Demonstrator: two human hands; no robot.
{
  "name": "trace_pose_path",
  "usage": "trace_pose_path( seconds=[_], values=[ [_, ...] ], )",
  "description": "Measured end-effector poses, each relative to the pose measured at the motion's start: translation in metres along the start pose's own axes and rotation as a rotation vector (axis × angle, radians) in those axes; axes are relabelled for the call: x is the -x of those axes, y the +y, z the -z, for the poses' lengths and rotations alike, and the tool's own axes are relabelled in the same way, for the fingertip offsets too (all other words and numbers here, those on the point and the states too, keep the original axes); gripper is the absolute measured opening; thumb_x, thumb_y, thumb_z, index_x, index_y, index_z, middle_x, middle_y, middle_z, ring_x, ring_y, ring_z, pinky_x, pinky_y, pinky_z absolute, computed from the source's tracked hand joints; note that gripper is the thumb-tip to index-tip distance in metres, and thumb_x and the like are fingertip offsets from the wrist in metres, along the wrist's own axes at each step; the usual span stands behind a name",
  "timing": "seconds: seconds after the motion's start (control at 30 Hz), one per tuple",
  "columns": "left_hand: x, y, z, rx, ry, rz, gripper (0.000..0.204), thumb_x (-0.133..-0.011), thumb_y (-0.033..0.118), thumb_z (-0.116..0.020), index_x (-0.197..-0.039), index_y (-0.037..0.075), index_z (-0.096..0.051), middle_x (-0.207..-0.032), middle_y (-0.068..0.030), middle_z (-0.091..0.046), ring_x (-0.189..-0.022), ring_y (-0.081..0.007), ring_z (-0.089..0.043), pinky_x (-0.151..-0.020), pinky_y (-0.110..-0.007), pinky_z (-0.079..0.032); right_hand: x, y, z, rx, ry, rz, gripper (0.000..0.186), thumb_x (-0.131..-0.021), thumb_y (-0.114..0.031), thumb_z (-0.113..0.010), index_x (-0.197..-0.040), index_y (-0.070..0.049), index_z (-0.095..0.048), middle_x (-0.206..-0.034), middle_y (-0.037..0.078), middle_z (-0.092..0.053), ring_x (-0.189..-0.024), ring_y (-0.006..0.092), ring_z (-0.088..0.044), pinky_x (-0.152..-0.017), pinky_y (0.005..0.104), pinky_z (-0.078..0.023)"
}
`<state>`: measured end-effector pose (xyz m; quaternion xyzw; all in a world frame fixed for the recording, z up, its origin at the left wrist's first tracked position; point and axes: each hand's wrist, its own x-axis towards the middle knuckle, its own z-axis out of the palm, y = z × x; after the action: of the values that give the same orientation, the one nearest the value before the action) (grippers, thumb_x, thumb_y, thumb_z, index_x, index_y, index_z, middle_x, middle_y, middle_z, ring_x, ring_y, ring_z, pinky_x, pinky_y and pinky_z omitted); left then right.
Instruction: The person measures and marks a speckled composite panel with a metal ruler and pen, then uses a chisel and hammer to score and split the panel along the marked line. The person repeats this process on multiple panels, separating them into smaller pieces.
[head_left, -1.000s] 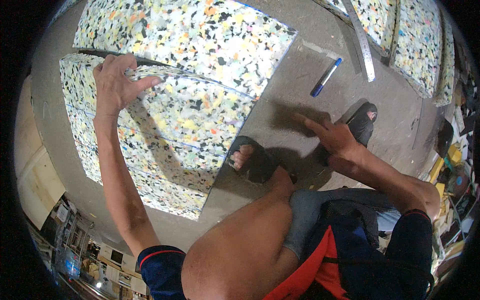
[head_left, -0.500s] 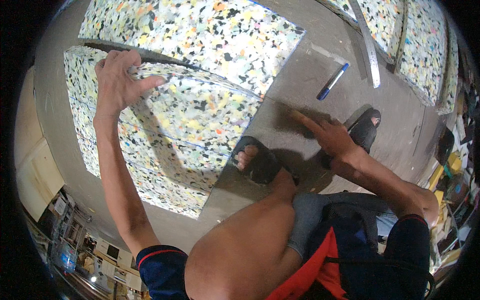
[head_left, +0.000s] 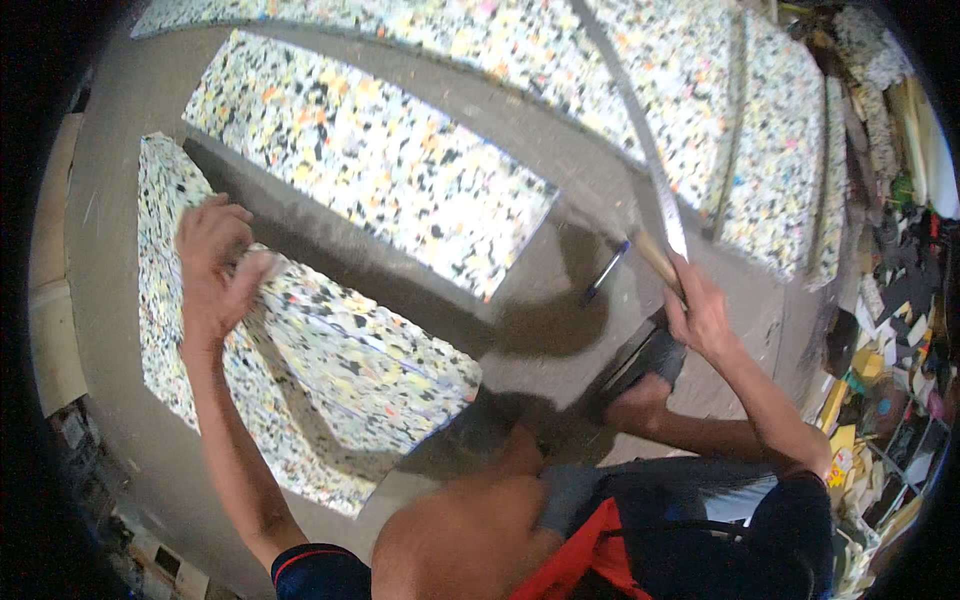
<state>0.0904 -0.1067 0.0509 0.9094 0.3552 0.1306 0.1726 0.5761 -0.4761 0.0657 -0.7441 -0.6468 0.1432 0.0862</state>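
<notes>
My left hand (head_left: 215,265) grips the upper edge of a speckled foam slab (head_left: 370,360), thumb on one side and fingers on the other. That slab is tilted and bent, its blue-lined near part resting low by my leg. A separate foam piece (head_left: 370,160) lies flat beyond it. My right hand (head_left: 700,310) is closed around a slim tan stick-like thing (head_left: 656,262), whose kind I cannot make out. Just above those fingers ends a long metal strip (head_left: 640,125), lying across more foam. A blue and white marker (head_left: 607,270) rests on the floor beside the hand.
Large foam slabs (head_left: 770,150) lie along the far right. Scraps and offcuts (head_left: 880,370) pile up at the right rim. My sandalled foot (head_left: 645,370) stands on the grey floor (head_left: 440,70) below the right hand.
The foam slab has been pulled toward me, away from the far piece, opening a wide gap. My right hand has moved up beside the metal strip. The view has shifted too.
</notes>
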Motion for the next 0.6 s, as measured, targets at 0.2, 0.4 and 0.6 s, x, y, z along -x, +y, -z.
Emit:
trace_pose_path(
  seconds=[0.2, 0.4, 0.6],
  values=[
    [0.001, 0.013, -0.082, -0.121, -0.074, 0.100, 0.043, -0.084, 0.047, -0.075, -0.105, 0.010, -0.071, -0.131, -0.0157, -0.063, -0.136, -0.0408, -0.047, -0.116, -0.065, -0.025, -0.202, 0.009, -0.039, 0.207, 0.283, -0.131, 0.063, -0.088, -0.020, -0.073, -0.147, -0.009, -0.051, -0.101, 0.020, -0.059, -0.087, 0.0385, -0.061, -0.075, 0.0484, -0.052],
    [0.068, 0.023, -0.133, -0.130, 0.201, 0.325, 0.061, -0.092, 0.049, -0.068, -0.142, 0.016, -0.060, -0.158, -0.0139, -0.046, -0.146, -0.0395, -0.039, -0.117, -0.064, -0.026, -0.272, -0.061, -0.075, 0.213, 0.499, 0.108, 0.060, -0.091, -0.029, -0.073, -0.141, -0.001, -0.056, -0.111, 0.026, -0.064, -0.094, 0.0396, -0.066, -0.081, 0.0503, -0.054],
    [0.104, 0.048, -0.151, -0.129, 0.307, 0.566, 0.057, -0.093, 0.043, -0.069, -0.143, 0.016, -0.060, -0.159, -0.0099, -0.045, -0.149, -0.0365, -0.036, -0.120, -0.062, -0.024, -0.262, -0.130, -0.119, -0.057, -0.146, -0.092, 0.077, -0.093, -0.058, -0.066, -0.131, 0.009, -0.060, -0.111, 0.036, -0.068, -0.106, 0.0474, -0.068, -0.091, 0.0505, -0.055]
  ],
)
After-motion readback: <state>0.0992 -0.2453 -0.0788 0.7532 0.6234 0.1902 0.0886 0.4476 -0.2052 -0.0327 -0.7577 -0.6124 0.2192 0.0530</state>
